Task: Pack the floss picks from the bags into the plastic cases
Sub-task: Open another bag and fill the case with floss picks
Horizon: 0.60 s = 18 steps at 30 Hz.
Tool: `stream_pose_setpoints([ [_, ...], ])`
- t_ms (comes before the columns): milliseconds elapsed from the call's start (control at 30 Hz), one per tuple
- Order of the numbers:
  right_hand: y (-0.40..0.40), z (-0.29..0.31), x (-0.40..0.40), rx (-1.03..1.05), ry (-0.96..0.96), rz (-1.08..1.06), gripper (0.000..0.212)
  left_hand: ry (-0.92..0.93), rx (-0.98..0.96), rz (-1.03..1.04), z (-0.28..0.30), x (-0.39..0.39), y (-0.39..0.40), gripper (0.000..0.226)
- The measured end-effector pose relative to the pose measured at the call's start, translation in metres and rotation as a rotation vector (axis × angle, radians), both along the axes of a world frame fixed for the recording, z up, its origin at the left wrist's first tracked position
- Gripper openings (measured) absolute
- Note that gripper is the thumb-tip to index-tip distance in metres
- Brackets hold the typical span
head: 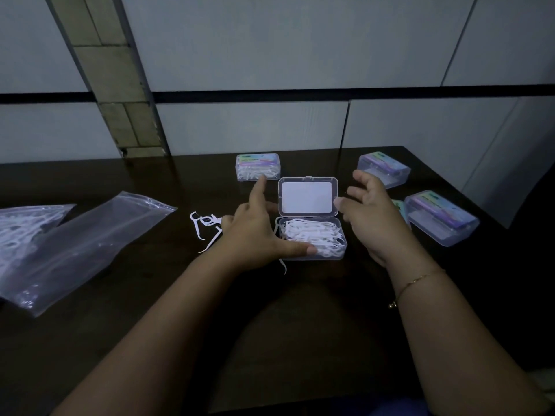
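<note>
Closing the lid now could trap picks: the open case (312, 237) mid-desk is heaped, both grips, left hand (255, 232) and right hand (371, 211), spread open beside it, holding nothing.

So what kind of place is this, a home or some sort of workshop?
Probably a small packing station rather than a home, though that is a guess. A bare dark table stands against plain panelled walls, and it holds only zip bags, loose floss picks and several clear plastic cases.
</note>
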State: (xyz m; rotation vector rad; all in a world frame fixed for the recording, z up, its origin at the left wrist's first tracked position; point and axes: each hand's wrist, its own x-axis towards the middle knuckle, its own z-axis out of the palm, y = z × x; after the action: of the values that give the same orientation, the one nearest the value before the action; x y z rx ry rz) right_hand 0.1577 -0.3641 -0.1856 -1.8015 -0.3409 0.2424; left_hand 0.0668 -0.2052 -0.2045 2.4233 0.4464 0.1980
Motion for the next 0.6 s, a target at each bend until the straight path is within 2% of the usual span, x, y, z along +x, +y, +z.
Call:
stream_pose_setpoints([
  [233, 0.002, -0.003, -0.002, 0.06, 0.055, 0.057, 0.06, -0.08, -0.046, 0.002, -0.003, 0.004, -0.001, 0.138],
  [333, -0.003, 0.002, -0.006, 0.067, 0.005, 0.07, 0.058, -0.11, 0.031, 0.007, -0.003, 0.005, -0.005, 0.123],
  [500, -0.018, 0.014, -0.014, -0.197, -0.183, 0.203, 0.032, -0.15, 0.252, -0.041, -0.004, 0.002, -0.011, 0.084],
  [600, -0.021, 0.015, -0.016, -0.378, -0.271, 0.268, 0.028, -0.109, 0.326, -0.053, -0.004, 0.001, -0.009, 0.072],
])
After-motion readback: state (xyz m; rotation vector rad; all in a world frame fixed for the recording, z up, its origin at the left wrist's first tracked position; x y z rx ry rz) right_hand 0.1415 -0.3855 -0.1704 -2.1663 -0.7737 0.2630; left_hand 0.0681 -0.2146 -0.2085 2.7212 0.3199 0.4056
